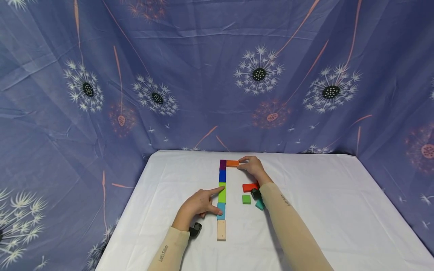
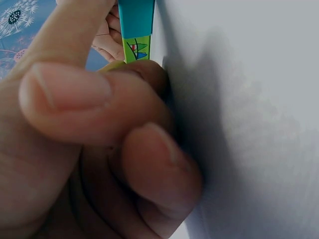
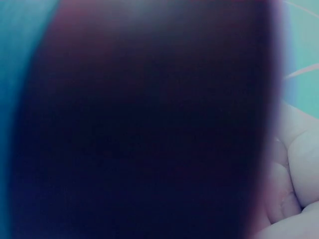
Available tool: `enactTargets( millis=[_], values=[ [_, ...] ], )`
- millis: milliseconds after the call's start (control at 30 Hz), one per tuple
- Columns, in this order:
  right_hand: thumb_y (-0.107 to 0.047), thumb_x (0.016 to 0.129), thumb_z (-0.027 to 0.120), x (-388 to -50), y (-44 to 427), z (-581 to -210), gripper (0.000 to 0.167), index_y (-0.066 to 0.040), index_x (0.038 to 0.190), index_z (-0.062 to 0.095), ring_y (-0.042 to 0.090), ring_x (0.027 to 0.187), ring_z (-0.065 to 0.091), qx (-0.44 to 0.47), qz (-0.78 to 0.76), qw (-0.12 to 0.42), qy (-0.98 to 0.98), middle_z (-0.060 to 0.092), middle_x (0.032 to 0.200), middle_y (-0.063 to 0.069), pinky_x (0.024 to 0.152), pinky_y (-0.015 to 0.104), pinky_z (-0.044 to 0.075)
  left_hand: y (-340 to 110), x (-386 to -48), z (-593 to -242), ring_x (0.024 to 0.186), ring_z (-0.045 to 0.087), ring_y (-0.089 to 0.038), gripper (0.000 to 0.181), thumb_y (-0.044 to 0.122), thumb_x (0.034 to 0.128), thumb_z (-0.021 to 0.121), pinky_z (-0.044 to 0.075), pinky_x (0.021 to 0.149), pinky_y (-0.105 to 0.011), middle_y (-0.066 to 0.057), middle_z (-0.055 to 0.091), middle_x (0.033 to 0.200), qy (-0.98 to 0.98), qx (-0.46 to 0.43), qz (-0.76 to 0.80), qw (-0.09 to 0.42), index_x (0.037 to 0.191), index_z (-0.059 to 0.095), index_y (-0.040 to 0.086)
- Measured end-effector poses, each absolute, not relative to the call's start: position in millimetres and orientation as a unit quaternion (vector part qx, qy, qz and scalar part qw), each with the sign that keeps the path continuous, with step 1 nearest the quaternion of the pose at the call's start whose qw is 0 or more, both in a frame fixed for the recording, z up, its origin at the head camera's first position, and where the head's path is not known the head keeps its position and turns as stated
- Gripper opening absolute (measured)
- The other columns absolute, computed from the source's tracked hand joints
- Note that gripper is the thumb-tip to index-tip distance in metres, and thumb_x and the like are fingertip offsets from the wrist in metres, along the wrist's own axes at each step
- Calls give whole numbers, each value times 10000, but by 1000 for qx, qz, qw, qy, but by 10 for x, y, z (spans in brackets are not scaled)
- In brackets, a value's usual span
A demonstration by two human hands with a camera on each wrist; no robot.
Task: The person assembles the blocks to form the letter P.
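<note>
A column of wooden blocks runs down the white table: a purple block (image 1: pixel 222 165), a blue block (image 1: pixel 222 176), a lime green block (image 1: pixel 222 192), a light blue block (image 1: pixel 221 210) and a plain wood block (image 1: pixel 221 230). My left hand (image 1: pixel 198 203) rests its outstretched index finger on the lime block and its thumb on the light blue one; the other fingers curl beneath. At the far end, my right hand (image 1: pixel 253 167) pinches the right end of an orange block (image 1: pixel 232 163), which lies crosswise against the purple block. A dark blur hides most of the right wrist view.
Beside the right forearm lie a red block (image 1: pixel 249 187), a green block (image 1: pixel 246 199) and a teal block (image 1: pixel 259 204). The white tablecloth (image 1: pixel 325 210) ends at a blue dandelion-print curtain (image 1: pixel 203 75) behind and at both sides.
</note>
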State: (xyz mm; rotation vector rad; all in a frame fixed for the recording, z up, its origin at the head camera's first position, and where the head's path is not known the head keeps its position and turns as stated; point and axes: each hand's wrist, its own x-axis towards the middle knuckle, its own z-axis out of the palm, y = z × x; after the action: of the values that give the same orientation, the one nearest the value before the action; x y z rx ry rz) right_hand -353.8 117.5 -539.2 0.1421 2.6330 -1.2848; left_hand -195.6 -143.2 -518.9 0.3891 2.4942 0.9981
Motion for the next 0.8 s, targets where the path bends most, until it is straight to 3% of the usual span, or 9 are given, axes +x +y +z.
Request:
enactTargets(
  millis=[500,800],
  values=[
    [-241,890,855,-3457,1206,-5314,495,-152,1361,734,416,1525,404,39,-441,113,890,509,1600,191,1280,589,307,-1421,-1958,-5207,375,465,-128,964,391,763,965,463,495,-303,40,500,554,901,133,351,219,1598,484,390],
    [-309,953,801,-3385,1312,-5046,538,-181,1458,664,409,1404,537,16,-461,99,882,536,1580,184,1190,614,426,-1435,-1974,-5214,370,471,-134,979,362,754,974,465,491,-305,39,502,552,897,127,359,226,1594,475,427]
  ],
)
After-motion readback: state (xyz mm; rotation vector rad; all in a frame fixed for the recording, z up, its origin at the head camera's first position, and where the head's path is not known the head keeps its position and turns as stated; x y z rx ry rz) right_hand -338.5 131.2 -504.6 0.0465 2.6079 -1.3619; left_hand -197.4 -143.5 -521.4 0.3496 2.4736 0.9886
